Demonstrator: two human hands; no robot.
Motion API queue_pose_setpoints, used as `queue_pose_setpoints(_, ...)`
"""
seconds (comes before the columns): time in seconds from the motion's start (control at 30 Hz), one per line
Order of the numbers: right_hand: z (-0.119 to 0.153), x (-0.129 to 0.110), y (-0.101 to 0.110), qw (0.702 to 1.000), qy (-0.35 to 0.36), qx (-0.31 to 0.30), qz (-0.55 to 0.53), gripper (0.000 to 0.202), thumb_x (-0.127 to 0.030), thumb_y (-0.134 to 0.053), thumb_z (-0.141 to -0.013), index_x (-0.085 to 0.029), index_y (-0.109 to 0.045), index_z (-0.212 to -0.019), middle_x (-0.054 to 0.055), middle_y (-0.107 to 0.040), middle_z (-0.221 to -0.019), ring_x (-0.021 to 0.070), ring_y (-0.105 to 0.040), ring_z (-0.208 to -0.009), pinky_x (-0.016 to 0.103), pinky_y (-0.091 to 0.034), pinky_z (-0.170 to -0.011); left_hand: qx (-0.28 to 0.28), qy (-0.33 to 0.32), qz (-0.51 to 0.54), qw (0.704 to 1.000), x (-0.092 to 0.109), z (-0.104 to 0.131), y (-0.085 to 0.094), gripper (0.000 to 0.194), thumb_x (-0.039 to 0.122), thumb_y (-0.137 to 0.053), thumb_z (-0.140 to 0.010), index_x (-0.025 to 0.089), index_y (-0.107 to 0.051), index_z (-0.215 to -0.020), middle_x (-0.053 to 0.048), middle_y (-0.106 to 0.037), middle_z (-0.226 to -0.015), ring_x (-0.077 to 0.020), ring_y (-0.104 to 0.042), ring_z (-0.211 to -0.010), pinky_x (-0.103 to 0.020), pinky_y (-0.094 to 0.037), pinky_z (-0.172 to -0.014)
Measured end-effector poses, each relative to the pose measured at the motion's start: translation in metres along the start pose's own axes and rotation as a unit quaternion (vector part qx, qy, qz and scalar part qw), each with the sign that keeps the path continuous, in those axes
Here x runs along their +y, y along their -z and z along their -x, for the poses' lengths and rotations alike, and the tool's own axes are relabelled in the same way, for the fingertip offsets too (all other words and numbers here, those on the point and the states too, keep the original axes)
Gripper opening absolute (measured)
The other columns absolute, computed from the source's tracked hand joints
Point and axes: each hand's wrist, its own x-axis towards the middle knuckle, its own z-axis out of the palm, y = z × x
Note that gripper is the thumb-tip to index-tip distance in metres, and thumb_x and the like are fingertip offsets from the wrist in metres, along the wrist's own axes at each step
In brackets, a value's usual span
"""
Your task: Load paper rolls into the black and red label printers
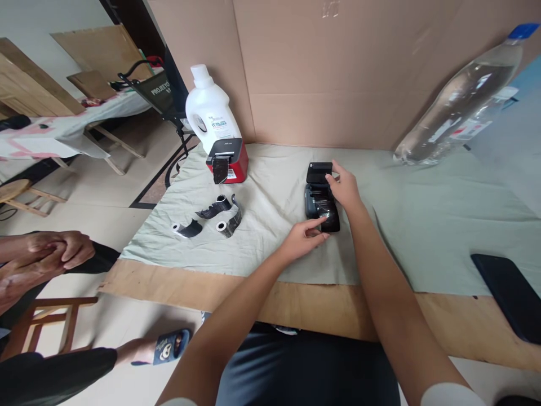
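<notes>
Steady the black device [320, 206] on the pale cloth [262, 231], with only fingertip contact from the half-open left hand [302, 239] at its near end and a thumb-and-finger pinch by the right hand [344, 188] on the raised lid [316, 172], to prevent possible finger trapping from lid slippage or skidding from uneven pressure.

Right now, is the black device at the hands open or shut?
Open: its lid is swung back from the body, with the right hand at the lid's edge.
</notes>
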Motion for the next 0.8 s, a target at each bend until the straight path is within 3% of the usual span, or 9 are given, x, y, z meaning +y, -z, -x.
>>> queue_pose_setpoints(0.17, 0.004, -0.005, 0.024, 1.0, 0.02, -0.017, -0.009, 0.04, -0.028, -0.064, -0.085, -0.019, -0.074, -0.123, 0.01, -0.077, -0.121, 0.021, -0.063, -0.078, 0.039, -0.054, -0.088, 0.034, -0.021, -0.005, 0.999, 0.004, 0.004, -0.004, 0.058, 0.037, -0.081, -0.086, 0.019, -0.071, -0.14, -0.01, -0.082, -0.094, -0.0252, -0.079, -0.092, -0.032, -0.061, -0.076)
queue_pose_setpoints(0.33, 0.008, -0.009, 0.051, 0.991, 0.057, -0.115, 0.029, 0.028, -0.029, -0.07, -0.079, -0.022, -0.076, -0.106, 0.005, -0.076, -0.108, 0.0196, -0.062, -0.077, 0.036, -0.052, -0.084, 0.078, -0.03, -0.057, 0.995, 0.01, 0.009, -0.007, 0.048, 0.037, -0.076, -0.089, 0.016, -0.075, -0.132, -0.007, -0.08, -0.078, -0.0229, -0.079, -0.077, -0.03, -0.058, -0.067)
queue_pose_setpoints(0.5, 0.008, -0.011, 0.055, 0.975, 0.043, -0.205, 0.07, 0.024, -0.03, -0.073, -0.079, -0.021, -0.077, -0.101, 0.009, -0.071, -0.115, 0.0214, -0.064, -0.083, 0.038, -0.052, -0.085, 0.072, -0.03, -0.086, 0.993, 0.011, 0.012, -0.008, 0.043, 0.031, -0.074, -0.09, 0.016, -0.076, -0.13, -0.004, -0.078, -0.073, -0.0221, -0.079, -0.077, -0.028, -0.057, -0.067)
queue_pose_setpoints(0.67, 0.01, -0.012, 0.04, 0.975, -0.05, -0.215, 0.002, 0.043, -0.031, -0.071, -0.084, -0.02, -0.073, -0.125, 0.012, -0.069, -0.135, 0.0243, -0.067, -0.101, 0.04, -0.054, -0.098, 0.069, -0.038, -0.092, 0.993, 0.016, 0.013, -0.009, 0.045, 0.03, -0.073, -0.09, 0.015, -0.075, -0.133, -0.005, -0.079, -0.075, -0.0214, -0.079, -0.076, -0.029, -0.058, -0.07)
queue_pose_setpoints(0.8, 0.006, -0.013, 0.035, 0.953, -0.15, -0.259, -0.034, 0.058, -0.036, -0.072, -0.089, -0.02, -0.063, -0.144, 0.013, -0.07, -0.135, 0.0245, -0.068, -0.11, 0.036, -0.054, -0.1, 0.072, -0.033, -0.112, 0.991, 0.021, 0.014, -0.009, 0.048, 0.032, -0.073, -0.091, 0.017, -0.073, -0.136, -0.004, -0.079, -0.076, -0.0193, -0.076, -0.073, -0.028, -0.058, -0.069)
